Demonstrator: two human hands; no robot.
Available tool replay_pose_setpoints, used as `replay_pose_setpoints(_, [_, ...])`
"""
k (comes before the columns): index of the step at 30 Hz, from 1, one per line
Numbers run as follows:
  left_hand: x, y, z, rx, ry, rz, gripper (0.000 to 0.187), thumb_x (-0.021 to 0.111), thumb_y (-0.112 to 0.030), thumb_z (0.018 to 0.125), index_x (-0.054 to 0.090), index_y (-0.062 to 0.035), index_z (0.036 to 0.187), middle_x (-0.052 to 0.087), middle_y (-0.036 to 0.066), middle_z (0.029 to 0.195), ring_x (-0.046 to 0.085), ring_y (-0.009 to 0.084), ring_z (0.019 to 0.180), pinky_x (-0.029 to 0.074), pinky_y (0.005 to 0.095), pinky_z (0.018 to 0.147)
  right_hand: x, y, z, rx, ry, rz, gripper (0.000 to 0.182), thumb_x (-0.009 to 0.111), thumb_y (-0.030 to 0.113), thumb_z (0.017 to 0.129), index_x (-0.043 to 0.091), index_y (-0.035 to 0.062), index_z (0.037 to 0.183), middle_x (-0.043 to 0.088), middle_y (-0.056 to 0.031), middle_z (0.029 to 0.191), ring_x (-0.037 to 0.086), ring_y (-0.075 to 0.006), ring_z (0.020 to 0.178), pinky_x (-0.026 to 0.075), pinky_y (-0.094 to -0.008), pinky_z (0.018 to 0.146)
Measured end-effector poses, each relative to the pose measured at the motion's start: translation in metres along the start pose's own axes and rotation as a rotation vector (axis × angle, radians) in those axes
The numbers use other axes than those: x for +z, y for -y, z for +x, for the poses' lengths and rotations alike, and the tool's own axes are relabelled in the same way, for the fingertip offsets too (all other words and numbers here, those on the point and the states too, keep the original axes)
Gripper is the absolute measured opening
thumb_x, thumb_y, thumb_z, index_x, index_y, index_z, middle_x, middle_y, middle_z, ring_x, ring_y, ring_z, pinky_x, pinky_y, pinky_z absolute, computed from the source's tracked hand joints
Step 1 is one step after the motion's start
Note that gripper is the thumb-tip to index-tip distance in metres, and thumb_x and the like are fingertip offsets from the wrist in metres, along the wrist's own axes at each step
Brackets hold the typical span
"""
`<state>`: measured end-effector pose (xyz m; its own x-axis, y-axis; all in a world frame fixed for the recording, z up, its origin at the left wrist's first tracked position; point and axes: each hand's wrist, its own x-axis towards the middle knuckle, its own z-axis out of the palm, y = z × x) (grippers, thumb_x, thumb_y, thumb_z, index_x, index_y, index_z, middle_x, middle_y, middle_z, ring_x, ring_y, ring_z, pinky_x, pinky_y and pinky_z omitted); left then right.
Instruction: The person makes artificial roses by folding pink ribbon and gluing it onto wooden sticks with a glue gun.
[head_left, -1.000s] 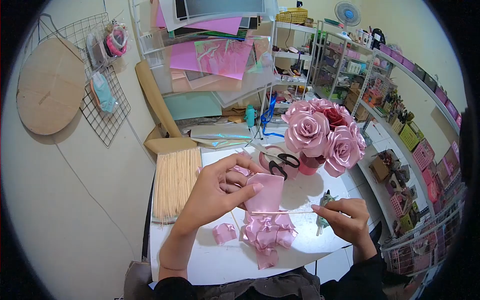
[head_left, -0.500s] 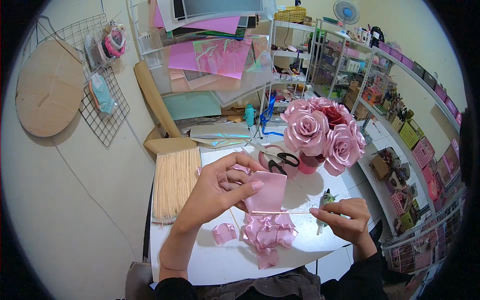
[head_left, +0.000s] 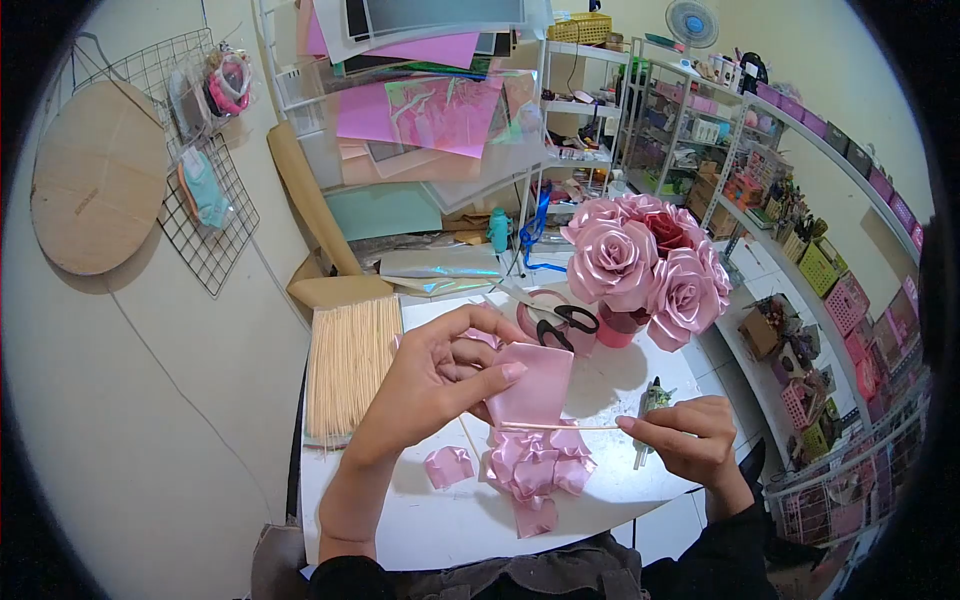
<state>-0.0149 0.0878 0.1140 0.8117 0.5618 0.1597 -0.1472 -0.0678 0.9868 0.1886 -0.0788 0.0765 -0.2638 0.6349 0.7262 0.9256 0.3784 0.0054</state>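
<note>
My left hand [head_left: 440,375] pinches a square of pink satin ribbon [head_left: 535,385] between thumb and fingers, over the middle of the table. Along the ribbon's lower edge lies a thin wooden stick [head_left: 560,427], whose right end is pinched in my right hand [head_left: 690,437]. Below the ribbon is a pile of curled pink satin pieces [head_left: 540,465]. One loose curled piece [head_left: 449,467] rests to the left of that pile. Black-handled scissors [head_left: 550,318] lie just behind the ribbon, beside a pink roll that is partly hidden.
A stack of wooden sticks [head_left: 350,370] occupies the left side of the white table [head_left: 400,530]. Pink satin roses [head_left: 650,260] stand in a pink pot at the back right. A green-patterned tool [head_left: 654,400] lies behind my right hand. Shelves line the right wall.
My right hand has shifted very slightly left with the stick. My left hand and the ribbon look unmoved.
</note>
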Motion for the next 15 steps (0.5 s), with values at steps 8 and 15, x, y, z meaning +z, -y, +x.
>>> replay_pose_setpoints(8, [0.0006, -0.0010, -0.0001, 0.000, -0.002, 0.014, 0.024, 0.060, -0.007, 0.076, 0.050, -0.0011, 0.097, 0.061, 0.009, 0.078, 0.058, 0.0092, 0.067, 0.050, 0.0203, 0.053, -0.0009, -0.0005, -0.0012, -0.008, 0.047, -0.025, 0.036, 0.060, 0.003, 0.062, 0.064, 0.0164, 0.095, 0.050, 0.0040, 0.056, 0.046, -0.0054, 0.041, 0.034, -0.0211, 0.035])
replay_pose_setpoints(15, [0.0000, -0.0012, -0.0002, 0.001, 0.007, 0.011, 0.024, 0.060, -0.007, 0.076, 0.050, -0.0011, 0.096, 0.061, 0.010, 0.079, 0.059, 0.0099, 0.068, 0.051, 0.0206, 0.054, -0.0018, 0.0001, -0.0015, -0.027, 0.066, -0.061, 0.036, 0.059, 0.003, 0.062, 0.064, 0.0158, 0.096, 0.049, 0.0037, 0.055, 0.046, -0.0052, 0.041, 0.033, -0.0213, 0.035])
